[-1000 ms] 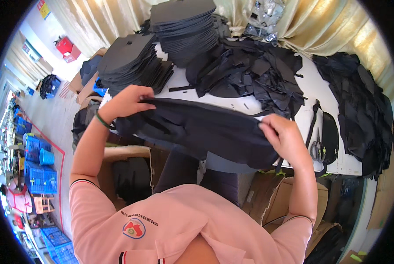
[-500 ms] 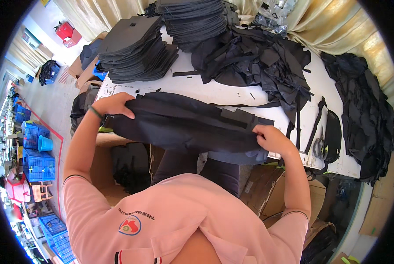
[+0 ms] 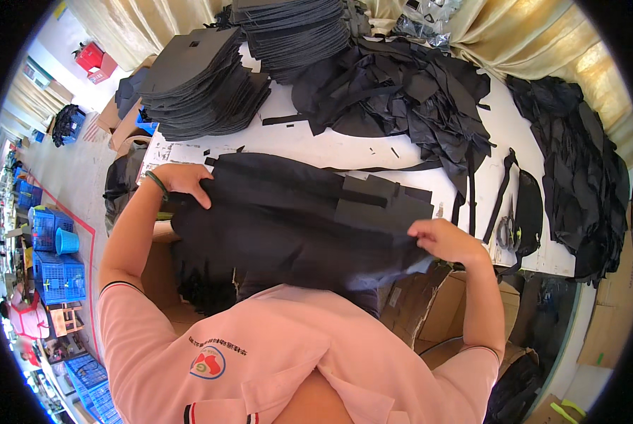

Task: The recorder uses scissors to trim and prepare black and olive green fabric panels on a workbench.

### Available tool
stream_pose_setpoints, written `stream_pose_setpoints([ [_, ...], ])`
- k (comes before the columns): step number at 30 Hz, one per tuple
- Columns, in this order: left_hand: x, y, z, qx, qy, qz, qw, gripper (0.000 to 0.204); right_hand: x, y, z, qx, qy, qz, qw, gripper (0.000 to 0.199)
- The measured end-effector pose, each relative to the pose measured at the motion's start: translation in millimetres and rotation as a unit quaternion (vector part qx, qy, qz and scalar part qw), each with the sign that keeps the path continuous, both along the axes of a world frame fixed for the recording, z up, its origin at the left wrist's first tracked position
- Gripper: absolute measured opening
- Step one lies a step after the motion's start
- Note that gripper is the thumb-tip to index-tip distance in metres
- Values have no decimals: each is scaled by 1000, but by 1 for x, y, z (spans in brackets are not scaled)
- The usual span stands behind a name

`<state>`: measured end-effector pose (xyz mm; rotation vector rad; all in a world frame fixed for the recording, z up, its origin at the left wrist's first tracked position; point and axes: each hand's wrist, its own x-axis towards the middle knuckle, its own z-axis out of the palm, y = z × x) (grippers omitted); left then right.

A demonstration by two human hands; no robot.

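Observation:
A wide black fabric piece (image 3: 281,222) lies spread over the near edge of the table, its front part hanging down toward my lap. At its left end my left hand (image 3: 181,181) is closed on the edge, thumb on top and fingers partly hidden. My right hand (image 3: 449,240) pinches the right edge between thumb and fingers. Near my right hand, a dark grey panel with a black strip (image 3: 366,201) shows on the upper right part of the fabric.
Stacks of dark flat panels (image 3: 189,88) and a heap of black fabric pieces (image 3: 401,99) fill the far side of the white table (image 3: 309,145). Scissors (image 3: 505,232) lie on the right beside a black strapped piece (image 3: 528,215). Below stands a cardboard box (image 3: 465,311).
The fabric has opened out from a narrow, bunched shape to a wider, flatter spread, its front edge now nearer my body. Both hands stay at its ends.

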<state>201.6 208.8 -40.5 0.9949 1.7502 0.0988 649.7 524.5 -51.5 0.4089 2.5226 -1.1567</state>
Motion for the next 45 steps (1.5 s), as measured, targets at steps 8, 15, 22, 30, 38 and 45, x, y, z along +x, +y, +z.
stream_pose_setpoints([
  [8, -15, 19, -46, 75, 150, 38, 985, 55, -42, 1, -51, 398, 133, -77, 904, 32],
  [15, -39, 0, -80, 189, 198, -2, 962, 44, -54, -57, -94, 307, 234, 5, 923, 65],
  [22, -36, -12, -38, 150, 118, 211, 959, 31, -51, -55, -94, 287, 156, 50, 944, 79],
  [30, 42, 14, 51, 443, 309, 28, 841, 18, -94, -51, -34, 155, 285, -37, 945, 54],
  [38, 86, 65, 80, 626, 365, -200, 659, 23, -218, -94, 34, -305, 464, -14, 831, 32],
  [45, -13, 49, 96, 583, 414, 112, 691, 66, -195, -76, 0, -267, 380, -105, 879, 15],
])
